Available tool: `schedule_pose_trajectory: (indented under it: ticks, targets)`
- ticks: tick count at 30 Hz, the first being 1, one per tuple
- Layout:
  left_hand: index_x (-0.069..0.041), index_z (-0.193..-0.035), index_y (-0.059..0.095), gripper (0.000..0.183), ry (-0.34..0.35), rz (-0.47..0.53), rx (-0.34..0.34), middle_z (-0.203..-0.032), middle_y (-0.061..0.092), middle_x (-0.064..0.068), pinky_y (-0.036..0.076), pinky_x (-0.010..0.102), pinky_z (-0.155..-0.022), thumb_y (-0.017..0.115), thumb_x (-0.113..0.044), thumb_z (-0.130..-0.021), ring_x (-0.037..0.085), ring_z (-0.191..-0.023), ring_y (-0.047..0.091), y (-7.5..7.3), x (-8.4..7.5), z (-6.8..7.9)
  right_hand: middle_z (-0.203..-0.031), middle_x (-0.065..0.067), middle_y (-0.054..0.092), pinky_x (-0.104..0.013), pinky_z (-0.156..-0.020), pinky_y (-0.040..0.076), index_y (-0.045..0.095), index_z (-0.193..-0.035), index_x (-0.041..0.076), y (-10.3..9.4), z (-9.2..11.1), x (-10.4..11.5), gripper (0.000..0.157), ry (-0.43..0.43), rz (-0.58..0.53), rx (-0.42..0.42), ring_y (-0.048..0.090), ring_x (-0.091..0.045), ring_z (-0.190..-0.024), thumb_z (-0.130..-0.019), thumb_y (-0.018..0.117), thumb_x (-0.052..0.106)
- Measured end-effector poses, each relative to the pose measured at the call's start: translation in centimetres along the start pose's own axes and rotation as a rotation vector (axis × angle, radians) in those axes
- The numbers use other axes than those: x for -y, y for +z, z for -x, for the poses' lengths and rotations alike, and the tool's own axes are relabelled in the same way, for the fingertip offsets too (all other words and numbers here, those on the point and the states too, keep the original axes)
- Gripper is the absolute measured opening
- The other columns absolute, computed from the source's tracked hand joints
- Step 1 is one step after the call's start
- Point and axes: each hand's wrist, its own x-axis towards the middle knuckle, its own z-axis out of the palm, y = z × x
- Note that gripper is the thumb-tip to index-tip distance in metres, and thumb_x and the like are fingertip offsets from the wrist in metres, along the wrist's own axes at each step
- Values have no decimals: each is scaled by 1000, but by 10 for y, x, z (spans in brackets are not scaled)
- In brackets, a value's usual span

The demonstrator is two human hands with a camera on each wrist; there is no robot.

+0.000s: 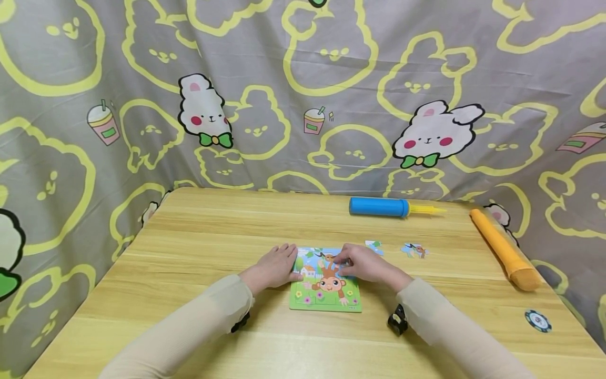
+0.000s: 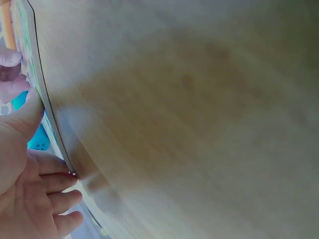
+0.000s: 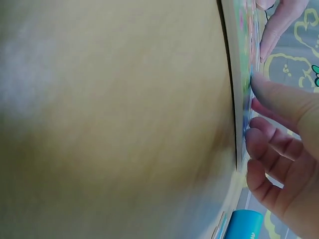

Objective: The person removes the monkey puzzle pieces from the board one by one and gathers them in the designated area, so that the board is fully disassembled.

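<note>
A jigsaw puzzle board (image 1: 326,300) with a monkey picture and green border lies flat on the table in the head view. My left hand (image 1: 274,267) rests on its left edge, fingers extended toward the upper corner; in the left wrist view the thumb lies along the board's edge. At the upper right part of the picture, my right hand (image 1: 366,263) pinches a puzzle piece with thumb and curled index finger, the piece largely hidden beneath them. Two loose puzzle pieces, a green-and-blue one (image 1: 375,247) and one with a brown figure (image 1: 415,250), lie beyond the right hand.
A blue hand pump (image 1: 379,207) with a yellow nozzle lies at the table's back. Along the right edge lies an orange tube-shaped object (image 1: 504,250), with a round poker chip (image 1: 538,320) nearer. A patterned curtain (image 1: 265,105) hangs behind the wooden table (image 1: 203,231).
</note>
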Motion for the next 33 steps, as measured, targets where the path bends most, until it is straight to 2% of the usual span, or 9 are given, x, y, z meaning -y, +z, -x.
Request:
schedule_pose_trajectory:
  ticks: [4,7,11,17,20,24,27,30,33]
  targets:
    - [3,-142,29,76,2,7,-1,-147,25,16,18,42,-109,46,-51,-91,30,-135,21,0,0,0,-83,6,53,-25,-64,45,68,-98,9,1,-2,-1,17,32,-24,-6,48,-10,-72,-82,70,15]
    - [3,-142,29,76,2,10,-2,-147,25,16,18,42,-109,46,-51,-91,30,-135,21,0,0,0,-85,3,50,-26,-65,44,65,-94,9,2,-4,-4,13,22,-69,3,46,-12,-73,-82,70,13]
    - [3,-142,28,76,2,7,0,-148,25,16,18,42,-109,45,-51,-91,30,-135,21,0,0,0,-94,-2,44,-27,-64,40,61,-90,10,4,-5,-7,12,10,-111,-5,43,-15,-74,-82,70,12]
    - [3,-142,28,75,5,6,4,-148,24,16,18,42,-109,46,-50,-91,30,-135,21,-1,0,0,-102,-4,40,-29,-64,38,59,-87,14,6,-4,-7,13,32,-107,-35,42,-17,-74,-82,70,12]
    - [3,-142,28,76,7,7,2,-148,24,16,18,42,-109,45,-50,-91,30,-135,21,-1,0,0,-103,-6,44,-32,-67,40,58,-94,12,6,-3,-7,18,50,-99,-44,44,-19,-78,-82,71,13]
    - [3,-142,28,75,6,10,1,-148,24,16,18,42,-109,45,-50,-92,30,-135,21,0,0,0,-110,-7,47,-35,-77,42,54,-113,6,7,-3,-6,39,74,-87,-67,45,-19,-88,-80,73,16]
    - [3,-142,28,76,3,9,3,-148,24,16,18,42,-109,45,-51,-91,30,-135,20,0,0,0,-113,-7,46,-33,-75,41,52,-121,3,8,-2,-6,50,78,-90,-77,45,-17,-87,-79,74,18]
    - [3,-142,29,76,0,8,3,-147,25,16,19,42,-109,46,-51,-91,30,-135,21,-1,-1,1,-110,-8,45,-32,-66,41,53,-122,5,7,-1,-5,49,66,-125,-79,44,-18,-76,-79,74,15]
    - [3,-142,29,75,-3,5,2,-147,26,15,19,41,-109,46,-50,-91,29,-135,21,-1,-2,1,-109,-9,47,-31,-63,41,53,-122,9,5,1,-5,44,46,-167,-92,44,-19,-73,-81,71,10]
